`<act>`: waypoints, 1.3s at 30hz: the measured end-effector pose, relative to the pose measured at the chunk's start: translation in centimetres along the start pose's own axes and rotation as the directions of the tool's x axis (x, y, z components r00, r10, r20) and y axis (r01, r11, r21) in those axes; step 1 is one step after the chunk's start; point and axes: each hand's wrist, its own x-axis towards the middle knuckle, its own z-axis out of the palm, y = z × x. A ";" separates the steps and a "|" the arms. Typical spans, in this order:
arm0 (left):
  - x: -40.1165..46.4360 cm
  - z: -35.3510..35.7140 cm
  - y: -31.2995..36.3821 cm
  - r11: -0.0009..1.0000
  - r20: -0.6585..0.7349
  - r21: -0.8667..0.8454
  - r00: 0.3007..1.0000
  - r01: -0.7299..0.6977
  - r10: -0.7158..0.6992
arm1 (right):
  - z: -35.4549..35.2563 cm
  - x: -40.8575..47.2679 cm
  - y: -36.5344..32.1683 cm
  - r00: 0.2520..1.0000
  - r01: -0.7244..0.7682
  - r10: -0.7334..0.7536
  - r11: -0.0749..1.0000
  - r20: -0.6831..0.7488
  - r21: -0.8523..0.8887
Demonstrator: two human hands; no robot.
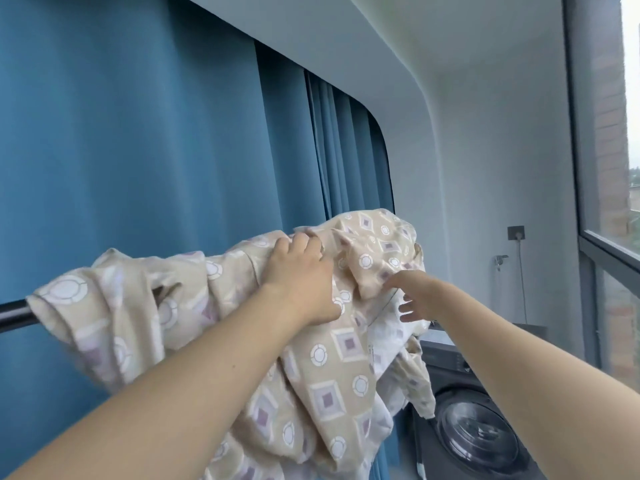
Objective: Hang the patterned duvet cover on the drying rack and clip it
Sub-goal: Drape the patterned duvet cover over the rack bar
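duvet cover (332, 344) bunched over rack bar (14, 315), soft, likely slippy; left hand (301, 282) grips top fold, right hand (417, 297) spread just beside; best hold: upper edge.

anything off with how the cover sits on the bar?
Yes. The duvet cover is bunched in a heap on the rack bar, not spread flat, with folds twisted and one end hanging. No clips visible. Left hand presses on it; right hand reaches in with fingers spread.

Blue curtains (138, 150) left, white wall (502, 168), dark washing machine (474, 427) below, apparently daylit window (609, 168) right
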 end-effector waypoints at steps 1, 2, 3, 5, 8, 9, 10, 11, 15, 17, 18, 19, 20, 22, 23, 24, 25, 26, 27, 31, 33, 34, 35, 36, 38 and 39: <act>0.6 1.2 0.9 0.998 0.011 0.053 1.000 -0.027 0.026 | -0.3 1.1 0.0 1.000 -0.020 0.018 0.995 0.024 0.093; 1.2 2.1 1.5 0.993 0.012 0.100 0.998 -0.063 0.062 | -0.4 2.0 0.0 0.999 -0.024 0.019 0.986 0.031 0.165; 1.7 2.9 1.7 0.985 0.011 0.136 0.995 -0.103 0.102 | -0.5 3.1 -0.1 0.999 -0.031 0.022 0.972 0.038 0.231; 2.5 3.8 1.6 0.976 -0.018 0.156 0.988 -0.151 0.156 | -0.5 4.8 -0.9 0.999 -0.036 0.021 0.931 0.046 0.362; 3.4 3.6 0.8 0.990 -0.143 0.013 0.980 -0.137 0.138 | -0.6 6.7 -2.6 1.000 -0.006 0.001 0.920 0.013 0.392; 3.6 3.2 0.4 0.987 -0.184 -0.112 0.978 -0.116 0.094 | -0.6 6.7 -3.3 1.000 0.011 -0.004 0.940 -0.019 0.340; 3.7 2.6 -0.2 0.952 -0.206 -0.291 0.978 -0.090 0.029 | -0.6 6.6 -4.0 0.999 0.029 -0.016 0.961 -0.049 0.275; 3.7 1.9 -0.8 0.882 -0.207 -0.470 0.977 -0.047 -0.058 | -0.6 6.4 -4.7 0.996 0.054 -0.039 0.982 -0.086 0.181; 3.6 -1.0 -3.0 0.264 -0.101 -0.964 0.878 0.030 -0.467 | -0.5 4.8 -7.2 0.983 0.151 -0.158 0.985 -0.090 -0.081; 2.7 -2.5 -4.3 -0.120 0.060 -0.993 0.829 -0.009 -0.556 | -0.7 3.1 -8.7 0.974 0.216 -0.217 0.976 -0.061 -0.015; 2.0 -3.5 -4.7 -0.259 0.133 -0.966 0.849 -0.005 -0.511 | -0.7 2.2 -9.6 0.965 0.263 -0.260 0.961 -0.046 0.081; 1.1 -4.3 -5.0 -0.313 0.164 -0.949 0.885 0.022 -0.436 | -0.6 1.1 -10.5 0.952 0.304 -0.303 0.931 -0.037 0.202; 0.1 -5.1 -5.2 -0.232 0.163 -0.969 0.919 0.081 -0.358 | -0.4 0.1 -11.3 0.939 0.335 -0.341 0.887 -0.039 0.319; -1.5 -6.4 -5.5 0.286 0.139 -0.937 0.964 0.202 -0.226 | 0.3 -2.0 -12.7 0.917 0.370 -0.397 0.802 -0.043 0.470; -2.3 -6.9 -5.6 0.545 0.147 -0.805 0.969 0.233 -0.197 | 0.8 -3.1 -13.3 0.906 0.383 -0.422 0.772 -0.040 0.507; -3.0 -7.3 -5.6 0.731 0.154 -0.636 0.969 0.248 -0.194 | 1.3 -4.2 -13.7 0.891 0.397 -0.453 0.743 -0.032 0.539; -3.7 -7.6 -5.6 0.838 0.132 -0.489 0.970 0.243 -0.204 | 1.8 -5.3 -14.1 0.875 0.411 -0.483 0.717 -0.025 0.563; -4.2 -7.6 -5.8 0.896 0.069 -0.382 0.973 0.229 -0.219 | 2.1 -6.3 -14.4 0.859 0.428 -0.512 0.691 -0.024 0.582; -4.6 -7.6 -6.0 0.931 -0.022 -0.300 0.974 0.209 -0.225 | 2.3 -7.1 -14.7 0.842 0.447 -0.539 0.670 -0.026 0.593; -5.9 -7.0 -7.6 0.951 -0.199 -0.215 0.944 0.221 -0.264 | 2.4 -9.8 -15.3 0.798 0.502 -0.602 0.637 -0.029 0.585; -6.0 -6.6 -8.0 0.952 -0.194 -0.151 0.936 0.267 -0.293 | 2.4 -11.0 -15.2 0.798 0.517 -0.601 0.662 -0.027 0.542; -6.0 -6.4 -8.2 0.939 -0.155 -0.160 0.932 0.303 -0.327 | 2.3 -11.5 -14.9 0.800 0.520 -0.600 0.675 -0.021 0.523; -5.9 -6.3 -8.5 0.913 -0.102 -0.229 0.925 0.336 -0.366 | 2.2 -11.9 -14.6 0.802 0.519 -0.597 0.691 -0.006 0.503; -5.8 -6.2 -8.8 0.869 -0.030 -0.342 0.920 0.358 -0.391 | 2.1 -12.2 -14.1 0.805 0.515 -0.594 0.711 0.016 0.479; -5.2 -6.1 -9.4 0.739 0.057 -0.566 0.912 0.365 -0.407 | 1.6 -12.1 -12.8 0.812 0.511 -0.579 0.764 0.070 0.395; -4.9 -6.0 -9.6 0.673 0.057 -0.649 0.904 0.356 -0.424 | 1.4 -11.9 -12.0 0.818 0.512 -0.566 0.796 0.099 0.324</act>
